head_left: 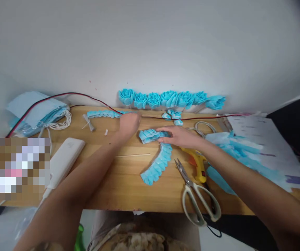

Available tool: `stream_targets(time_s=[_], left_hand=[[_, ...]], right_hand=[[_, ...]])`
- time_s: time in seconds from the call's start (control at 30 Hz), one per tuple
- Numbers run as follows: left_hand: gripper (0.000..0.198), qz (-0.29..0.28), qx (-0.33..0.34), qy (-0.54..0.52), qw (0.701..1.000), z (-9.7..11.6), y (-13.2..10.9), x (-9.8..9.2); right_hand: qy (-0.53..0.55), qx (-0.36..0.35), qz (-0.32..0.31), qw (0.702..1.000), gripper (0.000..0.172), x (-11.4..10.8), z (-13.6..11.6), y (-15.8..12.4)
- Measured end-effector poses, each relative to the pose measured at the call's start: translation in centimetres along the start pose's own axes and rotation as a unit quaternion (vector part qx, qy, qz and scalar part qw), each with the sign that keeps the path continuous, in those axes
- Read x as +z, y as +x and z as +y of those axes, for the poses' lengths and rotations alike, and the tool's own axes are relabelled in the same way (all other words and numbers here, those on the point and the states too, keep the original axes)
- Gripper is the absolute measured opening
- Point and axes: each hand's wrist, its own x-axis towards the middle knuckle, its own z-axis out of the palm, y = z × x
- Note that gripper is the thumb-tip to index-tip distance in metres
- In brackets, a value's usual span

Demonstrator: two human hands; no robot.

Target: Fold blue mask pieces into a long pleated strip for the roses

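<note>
My left hand (pixel 130 123) is closed in a fist at the back of the table, its fingers turned away and hidden. Beside it lies a flat pleated blue strip (pixel 104 114), whose right end passes behind the hand; whether the fingers grip it I cannot tell. My right hand (pixel 179 136) has its thumb and fingers on a second, curled pleated blue strip (pixel 157 165), pinching it near its bend. A thin wooden stick (pixel 132 155) lies between my forearms. Scissors (pixel 189 183) with white handles and a yellow glue gun (pixel 200 165) lie below my right forearm.
Several blue crepe roses (pixel 154 100) lean along the wall. Blue sheets in plastic (pixel 38 113) and a white power bank (pixel 67 158) are at left. A red-black cable (pixel 87 97) crosses the back. Blue scraps (pixel 233 143) and papers (pixel 259 130) cover the right side.
</note>
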Motion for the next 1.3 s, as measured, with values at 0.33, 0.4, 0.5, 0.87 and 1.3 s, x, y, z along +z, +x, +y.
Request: stream_targets(time_s=[0.33,0.4,0.5,0.87,1.3], left_hand=[[0.04,0.077,0.037,0.002,0.996,0.2,2.4,-0.8],[0.04,0.081,0.039,0.002,0.996,0.2,2.8,-0.7],[0.04,0.082,0.049,0.001,0.995,0.1,3.2,-0.5],[0.038,0.073,0.073,0.01,0.995,-0.3,3.1,-0.2],[0.038,0.015,0.111,0.025,0.993,-0.3,2.3,-1.0]], right_hand=[[-0.104,0.037,0.088,0.99,0.044,1.2,-0.9,0.6],[-0.064,0.02,0.084,0.994,0.034,1.4,-1.0,0.8],[-0.028,0.0,0.107,0.994,0.027,1.6,-0.6,1.0],[-0.181,0.237,0.151,0.943,0.044,-2.4,5.8,2.8],[-0.292,0.212,0.09,0.928,0.037,-2.3,5.2,7.0]])
